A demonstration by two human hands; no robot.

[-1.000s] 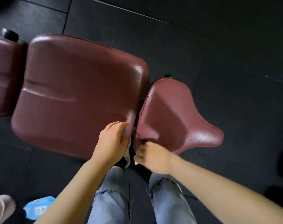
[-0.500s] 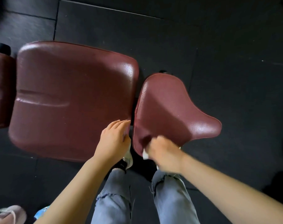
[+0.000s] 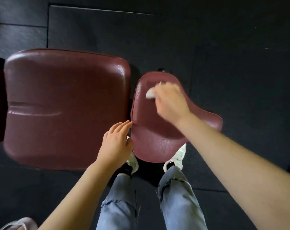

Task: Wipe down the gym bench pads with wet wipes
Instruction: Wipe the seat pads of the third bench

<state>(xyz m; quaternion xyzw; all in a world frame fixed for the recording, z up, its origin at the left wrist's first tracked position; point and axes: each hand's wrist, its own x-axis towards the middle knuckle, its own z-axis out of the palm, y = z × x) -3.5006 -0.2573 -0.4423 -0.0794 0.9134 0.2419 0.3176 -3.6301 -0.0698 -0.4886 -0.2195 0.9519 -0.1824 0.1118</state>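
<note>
Holding a wet wipe (image 3: pixel 150 93) in my right hand (image 3: pixel 170 101), I rub the far end of the small seat pad (image 3: pixel 154 138). My left hand (image 3: pixel 115 143) rests flat beside it, and the big pad (image 3: pixel 66 105) lies left.

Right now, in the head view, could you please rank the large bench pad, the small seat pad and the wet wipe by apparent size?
1. large bench pad
2. small seat pad
3. wet wipe, mostly hidden under the right hand

I am pressing a soft white wet wipe (image 3: pixel 150 93) onto the glossy maroon vinyl seat pad (image 3: pixel 157 140), its pebbled skin beading with moisture; the larger back pad (image 3: pixel 66 105) is gleaming smooth, creased, above matt black rubber flooring (image 3: pixel 240 63) and my faded, frayed denim jeans (image 3: pixel 179 205).
</note>
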